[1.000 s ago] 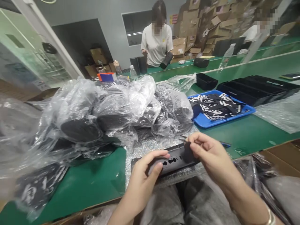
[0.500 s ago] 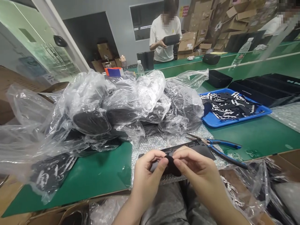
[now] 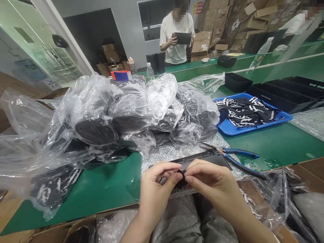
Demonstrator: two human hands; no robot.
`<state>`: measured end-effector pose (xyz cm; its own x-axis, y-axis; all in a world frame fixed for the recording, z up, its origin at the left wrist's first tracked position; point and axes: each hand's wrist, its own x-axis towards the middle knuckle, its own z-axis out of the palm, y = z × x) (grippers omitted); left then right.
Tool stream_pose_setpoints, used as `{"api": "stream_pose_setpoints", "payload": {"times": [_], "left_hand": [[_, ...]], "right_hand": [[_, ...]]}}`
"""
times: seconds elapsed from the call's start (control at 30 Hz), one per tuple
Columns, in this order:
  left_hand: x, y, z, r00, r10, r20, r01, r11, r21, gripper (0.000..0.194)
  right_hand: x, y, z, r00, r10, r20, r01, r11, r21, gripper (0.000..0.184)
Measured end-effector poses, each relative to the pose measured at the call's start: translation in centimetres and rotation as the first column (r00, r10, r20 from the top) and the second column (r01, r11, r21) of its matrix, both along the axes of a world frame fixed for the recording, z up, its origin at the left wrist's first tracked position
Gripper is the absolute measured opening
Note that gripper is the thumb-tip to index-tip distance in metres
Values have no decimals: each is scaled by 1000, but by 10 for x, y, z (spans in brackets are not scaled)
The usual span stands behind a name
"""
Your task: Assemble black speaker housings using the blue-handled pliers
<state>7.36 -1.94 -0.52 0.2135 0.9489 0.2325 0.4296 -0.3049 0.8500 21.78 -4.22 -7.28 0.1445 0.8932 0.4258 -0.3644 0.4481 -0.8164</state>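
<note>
Between the fingertips of both hands is a small black strip-like piece point(image 3: 181, 174), partly hidden by the thumbs; its exact kind does not show. My left hand point(image 3: 158, 182) pinches it from the left, and my right hand point(image 3: 211, 177) pinches it from the right, thumbs nearly meeting. Just beyond the fingers a flat black panel point(image 3: 217, 160) lies on bubble wrap point(image 3: 149, 165), partly covered by my hands. Long-nose pliers point(image 3: 226, 152) with blue and black handles rest on the panel's right end, their handles pointing right.
Plastic-bagged dark rounded items point(image 3: 96, 131) are heaped behind and left of my hands. A blue tray point(image 3: 233, 132) holds black-and-white pieces. Black boxes point(image 3: 286, 92) stand at the right. Across the green table point(image 3: 108, 189), a person point(image 3: 176, 25) holds a black box. Water bottles point(image 3: 262, 52) stand farther back.
The black piece has turned between my fingers and now shows narrower. My hands stay almost in place. The person across has raised and tilted the black box; the view has shifted slightly.
</note>
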Motion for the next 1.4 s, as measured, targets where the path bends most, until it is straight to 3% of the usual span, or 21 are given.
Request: {"api": "stream_pose_setpoints", "payload": {"times": [0.1, 0.3, 0.6, 0.77, 0.83, 0.93, 1.0, 1.07, 1.13, 1.2, 1.27, 1.4], "left_hand": [[1, -1, 1, 999, 20, 33, -19, 1000, -14, 5], [0, 0, 2, 995, -49, 82, 49, 999, 7, 8], [0, 1, 3, 983, -119, 138, 114, 993, 43, 18], [-3, -4, -2, 987, -162, 3, 160, 979, 130, 30], [-5, -4, -4, 989, -144, -47, 150, 967, 204, 26], [-7, -3, -8, 995, -104, 1, 100, 963, 248, 27], [-7, -3, -9, 993, -119, -5, 116, 964, 238, 32], [-6, -3, -8, 979, -162, -121, 189, 946, 263, 35], [-7, -3, -7, 952, -177, -252, 253, 915, 315, 28], [-9, -3, -7, 936, -165, -311, 275, 895, 352, 24], [-10, -3, -7, 950, -110, -292, 219, 900, 376, 25], [-8, -2, -8, 982, 120, -146, -65, 940, 335, 24]], "right_hand": [[3, -1, 4, 998, -31, 51, 31, 999, 9, 15], [5, -2, 10, 989, -14, 147, 14, 1000, 5, 13], [5, 0, 9, 991, 91, 95, -87, 995, -44, 14], [1, 1, 9, 996, 76, 45, -73, 995, -63, 13], [2, 2, 7, 1000, 21, 5, -21, 995, -100, 12], [6, 2, 4, 993, -102, -55, 91, 981, -174, 12], [9, 0, 3, 997, -48, -68, 36, 985, -166, 14], [8, -3, 3, 995, 66, -79, -76, 988, -137, 13], [3, -4, 2, 990, 102, -102, -115, 984, -137, 10], [-2, -4, 0, 990, 57, -131, -77, 984, -158, 8], [-5, -3, -1, 991, -49, -128, 25, 983, -184, 8], [3, -5, -6, 939, -332, -92, 310, 930, -196, 11]]}}
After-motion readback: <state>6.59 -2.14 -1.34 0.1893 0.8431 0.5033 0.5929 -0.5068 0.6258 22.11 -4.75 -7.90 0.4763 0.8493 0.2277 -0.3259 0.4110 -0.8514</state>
